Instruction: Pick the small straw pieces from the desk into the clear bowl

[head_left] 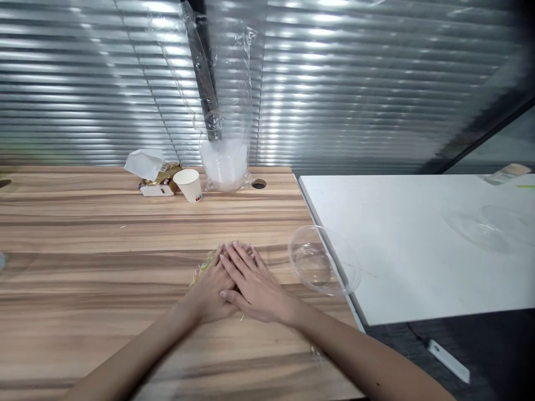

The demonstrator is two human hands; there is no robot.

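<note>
My right hand [254, 287] lies across my left hand [213, 292] on the wood-grain table. The right fingers are stretched out and nearly together, covering most of the left hand's fingers. What shows of the left hand is flat, with its fingers extended. Under and beside the left hand, thin yellow-green shreds [203, 265] stick out; whatever lies beneath both palms is mostly hidden. To the right, apart from my hands, a clear plastic bowl [295, 256] straddles the gap between the two tables.
At the back of the wooden table [83, 245] stand a tissue pack [157, 188], a paper cup [189, 185] and a bag of stacked plastic bowls [225, 164]. A white table [401, 239] adjoins on the right, holding clear lids [480, 231]. A power strip [449, 361] lies below.
</note>
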